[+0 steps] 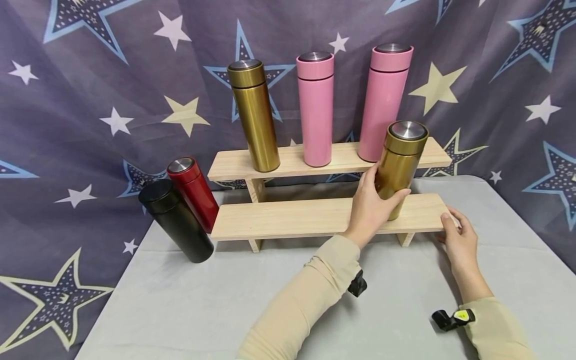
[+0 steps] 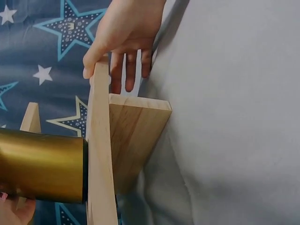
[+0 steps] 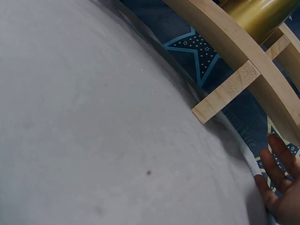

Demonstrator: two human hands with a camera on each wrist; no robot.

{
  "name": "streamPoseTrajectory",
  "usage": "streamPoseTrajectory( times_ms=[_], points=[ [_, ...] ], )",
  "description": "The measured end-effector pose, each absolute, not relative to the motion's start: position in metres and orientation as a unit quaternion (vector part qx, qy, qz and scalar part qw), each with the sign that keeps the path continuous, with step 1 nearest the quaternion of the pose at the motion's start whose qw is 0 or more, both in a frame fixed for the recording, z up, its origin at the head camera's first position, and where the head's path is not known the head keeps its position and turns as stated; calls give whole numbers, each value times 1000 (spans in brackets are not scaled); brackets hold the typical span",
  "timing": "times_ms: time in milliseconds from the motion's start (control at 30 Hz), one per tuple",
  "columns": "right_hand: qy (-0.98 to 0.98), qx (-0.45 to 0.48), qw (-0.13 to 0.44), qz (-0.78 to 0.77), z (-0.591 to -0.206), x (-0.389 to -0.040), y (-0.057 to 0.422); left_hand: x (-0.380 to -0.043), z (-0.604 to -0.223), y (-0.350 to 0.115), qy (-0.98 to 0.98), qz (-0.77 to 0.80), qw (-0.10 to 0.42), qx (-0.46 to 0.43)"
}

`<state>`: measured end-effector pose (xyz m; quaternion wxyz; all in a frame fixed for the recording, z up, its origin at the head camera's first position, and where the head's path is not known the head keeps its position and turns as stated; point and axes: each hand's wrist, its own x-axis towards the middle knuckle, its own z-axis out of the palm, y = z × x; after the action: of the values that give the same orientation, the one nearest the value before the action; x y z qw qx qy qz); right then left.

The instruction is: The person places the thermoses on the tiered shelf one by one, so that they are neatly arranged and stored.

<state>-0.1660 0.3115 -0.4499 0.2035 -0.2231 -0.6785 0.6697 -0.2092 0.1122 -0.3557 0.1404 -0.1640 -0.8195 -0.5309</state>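
Observation:
My left hand (image 1: pixel 370 206) grips a gold thermos bottle (image 1: pixel 405 155) with a steel-topped lid. The bottle stands nearly upright, its base on the lower board of a two-step wooden shelf (image 1: pixel 283 219). In the left wrist view, the base of the gold bottle (image 2: pixel 42 164) meets the board's top face. At the board's right end, my right hand (image 1: pixel 462 245) holds the edge, thumb on top and fingers below. The right wrist view catches those fingers (image 3: pixel 276 173) beside the board's end.
On the upper board (image 1: pixel 288 156) stand another gold bottle (image 1: pixel 255 120) and two pink bottles, one (image 1: pixel 316 112) mid-board, the other (image 1: pixel 387 100) farther right. Left of the shelf, a black bottle (image 1: pixel 177 222) and a red bottle (image 1: pixel 194 192) stand on the grey-covered table (image 1: pixel 180 310). A star-patterned curtain (image 1: pixel 135 90) hangs behind.

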Motion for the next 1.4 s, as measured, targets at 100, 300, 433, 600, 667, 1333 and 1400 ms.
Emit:
streamPoseTrajectory(
  times_ms=[100,300,433,600,667,1333,1400],
  points=[
    [-670,-223,205,678,-451,-166,311,-208,-358,113,-828,-514,152,-166],
    [-672,-228,202,674,-451,-166,312,-208,-361,110,-837,-495,147,-181],
    [-672,-231,197,675,-451,-167,312,-206,-360,104,-848,-482,118,-186],
    [-676,-227,195,674,-452,-166,312,-202,-359,91,-857,-465,102,-199],
    [-673,-225,197,677,-452,-166,312,-200,-357,84,-855,-463,102,-211],
    [-665,-233,200,681,-451,-165,311,-155,-351,-19,-812,-513,180,-211],
    [-665,-234,199,681,-450,-165,310,-152,-352,-32,-806,-517,203,-206]
  ],
)
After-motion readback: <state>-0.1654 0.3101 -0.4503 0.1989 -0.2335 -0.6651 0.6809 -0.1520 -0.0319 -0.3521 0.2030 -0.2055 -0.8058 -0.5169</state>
